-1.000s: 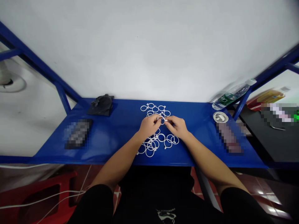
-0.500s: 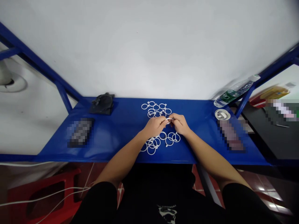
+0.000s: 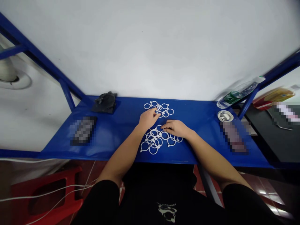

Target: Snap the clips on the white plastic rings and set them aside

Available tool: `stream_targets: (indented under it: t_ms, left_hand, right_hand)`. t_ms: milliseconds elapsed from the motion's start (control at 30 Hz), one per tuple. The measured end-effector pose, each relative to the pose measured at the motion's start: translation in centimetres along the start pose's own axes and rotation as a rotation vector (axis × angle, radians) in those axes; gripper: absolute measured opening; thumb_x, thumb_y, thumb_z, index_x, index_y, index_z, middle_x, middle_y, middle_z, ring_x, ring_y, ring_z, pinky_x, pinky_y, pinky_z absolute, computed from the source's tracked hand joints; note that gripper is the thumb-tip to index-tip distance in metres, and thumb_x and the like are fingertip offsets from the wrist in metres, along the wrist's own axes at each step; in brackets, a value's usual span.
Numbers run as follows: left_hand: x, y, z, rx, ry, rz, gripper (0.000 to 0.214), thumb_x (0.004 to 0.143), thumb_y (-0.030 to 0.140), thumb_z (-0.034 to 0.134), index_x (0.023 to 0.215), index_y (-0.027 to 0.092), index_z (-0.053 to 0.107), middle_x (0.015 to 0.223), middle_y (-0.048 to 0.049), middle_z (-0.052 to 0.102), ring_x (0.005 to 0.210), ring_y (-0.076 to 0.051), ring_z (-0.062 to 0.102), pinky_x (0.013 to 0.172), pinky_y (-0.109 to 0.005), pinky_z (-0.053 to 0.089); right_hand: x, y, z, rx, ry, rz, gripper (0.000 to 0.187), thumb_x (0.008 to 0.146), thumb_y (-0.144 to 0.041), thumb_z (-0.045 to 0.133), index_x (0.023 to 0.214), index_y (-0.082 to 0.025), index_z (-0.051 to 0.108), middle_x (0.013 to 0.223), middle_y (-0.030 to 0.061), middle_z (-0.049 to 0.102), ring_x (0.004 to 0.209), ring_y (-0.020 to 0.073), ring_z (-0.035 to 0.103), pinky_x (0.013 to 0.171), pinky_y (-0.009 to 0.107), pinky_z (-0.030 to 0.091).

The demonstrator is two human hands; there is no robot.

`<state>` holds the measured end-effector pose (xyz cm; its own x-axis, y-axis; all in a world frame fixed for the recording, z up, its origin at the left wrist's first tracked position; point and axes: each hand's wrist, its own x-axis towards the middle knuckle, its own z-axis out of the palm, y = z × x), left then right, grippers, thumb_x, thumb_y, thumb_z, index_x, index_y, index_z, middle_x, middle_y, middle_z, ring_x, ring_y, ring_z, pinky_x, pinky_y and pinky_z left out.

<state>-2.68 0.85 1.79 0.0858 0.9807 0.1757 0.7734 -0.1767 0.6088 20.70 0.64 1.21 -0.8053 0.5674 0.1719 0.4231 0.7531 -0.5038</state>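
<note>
Several white plastic rings lie on the blue table in two groups. My left hand reaches to the far group of rings, its fingertips touching the nearest ring there, fingers stretched out. My right hand rests palm down on the near pile of rings, fingers extended flat toward the left, holding nothing that I can see.
A dark cloth bundle sits at the table's back left and a blurred flat object at the left. At the right stand a small round tin, a lying plastic bottle and another blurred object. A red stool is below left.
Both hands held one ring together between them. They have parted: the left hand went forward to the far rings, the right hand dropped onto the near pile.
</note>
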Motion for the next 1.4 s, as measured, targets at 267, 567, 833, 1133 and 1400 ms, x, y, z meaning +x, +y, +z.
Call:
stream_targets:
  t_ms: [267, 567, 833, 1133, 1400]
  left_hand:
    - [-1.6, 1.1, -0.3, -0.132, -0.035, 0.247, 0.032, 0.108, 0.028, 0.048, 0.130, 0.023, 0.070, 0.134, -0.0080, 0.068, 0.121, -0.022, 0.066, 0.105, -0.037, 0.052]
    - [-2.1, 1.8, 0.1, -0.216, -0.072, 0.436, 0.022, 0.101, 0.027, 0.054, 0.106, 0.024, 0.076, 0.105, -0.0066, 0.076, 0.095, -0.019, 0.070, 0.090, -0.037, 0.056]
    - [-2.3, 2.3, 0.4, -0.185, -0.107, 0.349, 0.022, 0.088, 0.022, 0.058, 0.094, 0.027, 0.078, 0.089, -0.0017, 0.078, 0.077, -0.016, 0.068, 0.077, -0.034, 0.054]
    - [-1.7, 1.9, 0.3, -0.176, -0.130, 0.374, 0.017, 0.078, 0.015, 0.056, 0.075, 0.022, 0.071, 0.076, -0.0017, 0.072, 0.072, -0.016, 0.064, 0.073, -0.032, 0.051]
    - [-1.8, 1.8, 0.2, -0.285, -0.033, 0.311, 0.030, 0.092, 0.022, 0.059, 0.117, 0.024, 0.076, 0.107, -0.0057, 0.076, 0.071, -0.014, 0.061, 0.075, -0.033, 0.053]
  right_hand:
    - [-0.5, 0.6, -1.0, 0.179, 0.182, 0.172, 0.012, 0.100, -0.029, 0.061, 0.094, -0.021, 0.068, 0.078, -0.0003, 0.066, 0.067, 0.0133, 0.056, 0.065, 0.026, 0.042]
    - [-0.3, 0.6, -0.8, 0.642, 0.253, 0.268, 0.018, 0.093, -0.037, 0.059, 0.083, -0.022, 0.057, 0.063, -0.0057, 0.051, 0.057, 0.0121, 0.043, 0.056, 0.025, 0.035]
    - [-0.2, 0.6, -0.1, 0.551, 0.223, 0.227, 0.019, 0.091, -0.034, 0.059, 0.078, -0.020, 0.060, 0.062, -0.0059, 0.049, 0.057, 0.0109, 0.040, 0.056, 0.024, 0.034]
    - [0.3, -1.3, 0.0, 0.387, 0.183, 0.161, 0.024, 0.094, -0.036, 0.061, 0.076, -0.021, 0.057, 0.063, -0.0051, 0.055, 0.055, 0.0100, 0.044, 0.055, 0.024, 0.035]
    - [-0.5, -0.6, -0.8, 0.338, 0.350, 0.207, 0.025, 0.097, -0.040, 0.060, 0.080, -0.022, 0.062, 0.058, -0.0051, 0.053, 0.053, 0.0117, 0.044, 0.055, 0.025, 0.037]
